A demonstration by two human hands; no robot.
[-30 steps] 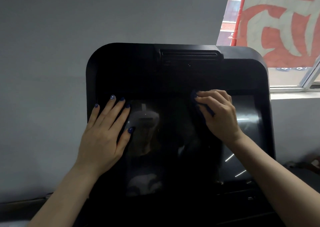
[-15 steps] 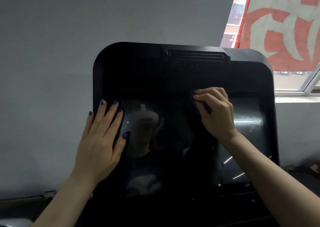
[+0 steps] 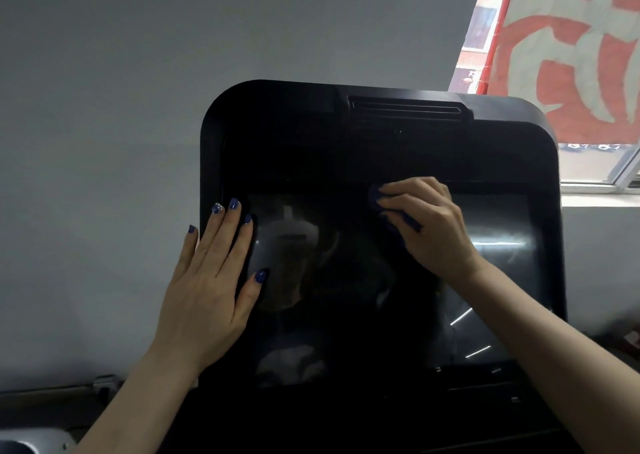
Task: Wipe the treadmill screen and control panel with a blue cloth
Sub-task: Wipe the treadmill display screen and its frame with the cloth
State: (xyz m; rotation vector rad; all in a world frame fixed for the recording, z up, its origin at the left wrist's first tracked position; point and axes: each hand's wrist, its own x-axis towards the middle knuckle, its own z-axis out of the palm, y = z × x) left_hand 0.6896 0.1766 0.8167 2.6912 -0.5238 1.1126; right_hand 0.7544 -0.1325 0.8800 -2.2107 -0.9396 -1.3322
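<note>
Treadmill console (image 3: 277, 135): large black housing against a grey wall (image 3: 173, 55), window with a red-and-white banner (image 3: 571, 55) at upper right. Screen (image 3: 498, 246) is dark and glossy, with reflections across it.

Change over the last second: hands sit at nearly the same places on the console; most of the shift looks like head movement. Right hand stays along the screen's top edge near centre, with only a slight change. Judgement: the wipe is working the upper band in short strokes; most of the glass and the control panel below remain to be done.

Left hand (image 3: 211, 291): flat, fingers (image 3: 228, 235) straight and slightly spread, pressed on the left bezel and screen edge, holding nothing. Probably bracing the console.

Right hand (image 3: 429, 225): fingers curled, gripping the blue cloth (image 3: 375, 195) and pressing it to the glass. Only a small fold of cloth shows past the fingertips and under the palm.
</note>
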